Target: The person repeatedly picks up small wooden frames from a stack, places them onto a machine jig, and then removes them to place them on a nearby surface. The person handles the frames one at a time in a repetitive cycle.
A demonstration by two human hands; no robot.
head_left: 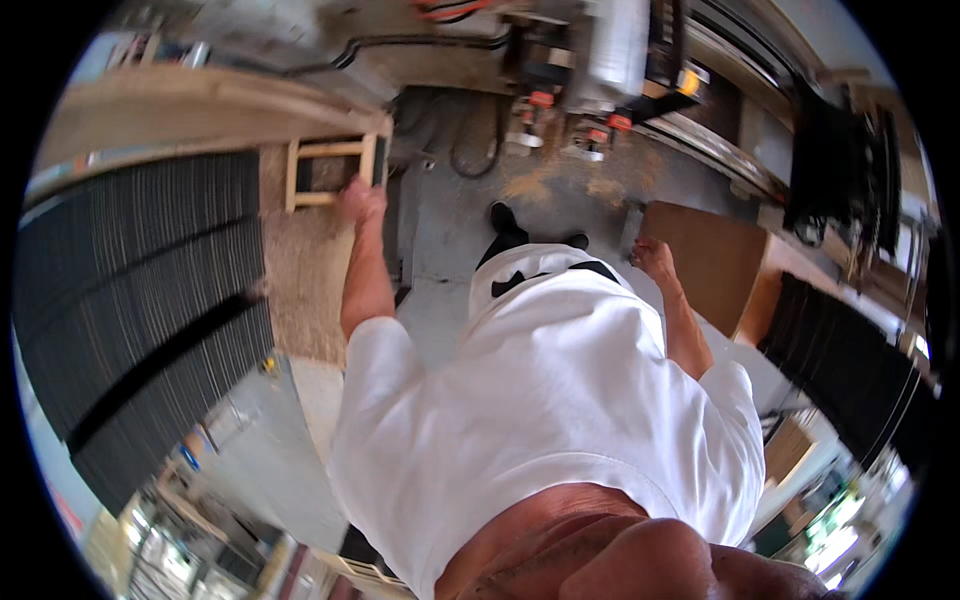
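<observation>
My left hand reaches forward and grips the lower right corner of a small pale wooden frame, which lies on a brown chipboard surface. My right hand hangs at my side as a closed fist with nothing visible in it, next to the edge of a brown board. My white shirt fills the middle of the view, and my dark shoes stand on the grey floor.
A tall stack of black ribbed sheets lies on the left, and another dark stack on the right. A grey machine with cables stands ahead. Sawdust lies on the floor before it.
</observation>
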